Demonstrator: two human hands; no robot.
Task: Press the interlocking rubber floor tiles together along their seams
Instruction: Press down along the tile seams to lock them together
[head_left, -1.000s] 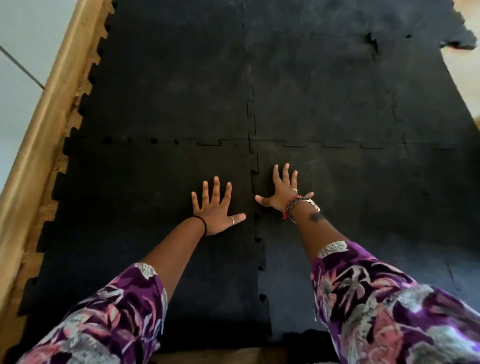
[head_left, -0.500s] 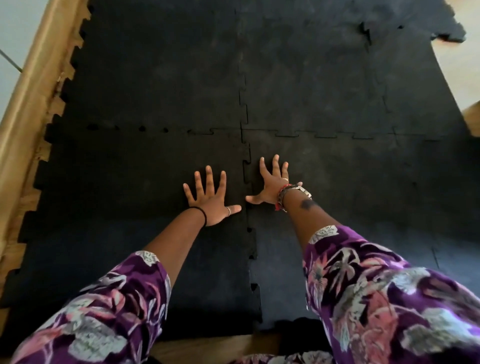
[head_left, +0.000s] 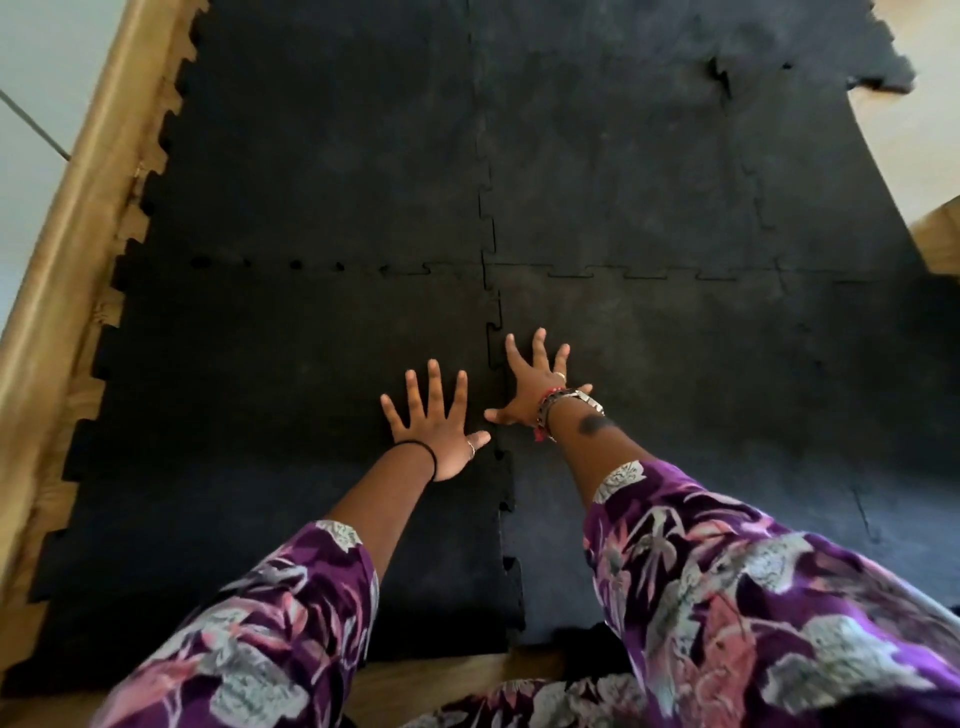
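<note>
**Ana:** Rubber floor tiles (head_left: 322, 171), black, cover almost the whole view, laid on a wooden floor (head_left: 67, 249) that shows along the left edge and at the near edge.

**Ben:** And how do they join?

**Ana:** By jigsaw teeth. One seam (head_left: 488, 218) runs from far to near down the middle, and a cross seam (head_left: 623, 273) runs left to right, meeting it just beyond the hands. Right of the meeting point the cross seam looks closed; on its left part small dark gaps show between the teeth. On the near stretch of the middle seam, a few teeth also show dark gaps.

**Ben:** The far right corner?

**Ana:** A tile edge (head_left: 878, 78) there sits raised and uneven against pale floor.

**Ben:** Now the hands.

**Ana:** Both lie flat, palms down, fingers spread, gripping nothing. The left hand (head_left: 436, 421) rests on the near left tile, just left of the middle seam, its thumb pointing at the seam. The right hand (head_left: 535, 384) rests on the near right tile, slightly farther away, its thumb reaching across toward the seam. The two thumbs are near each other but apart.

**Ben:** Smaller things?

**Ana:** Purple floral sleeves (head_left: 727, 582), bracelets (head_left: 556, 410) on the right wrist, a black band (head_left: 421, 449) on the left wrist, a ring on each hand.
</note>
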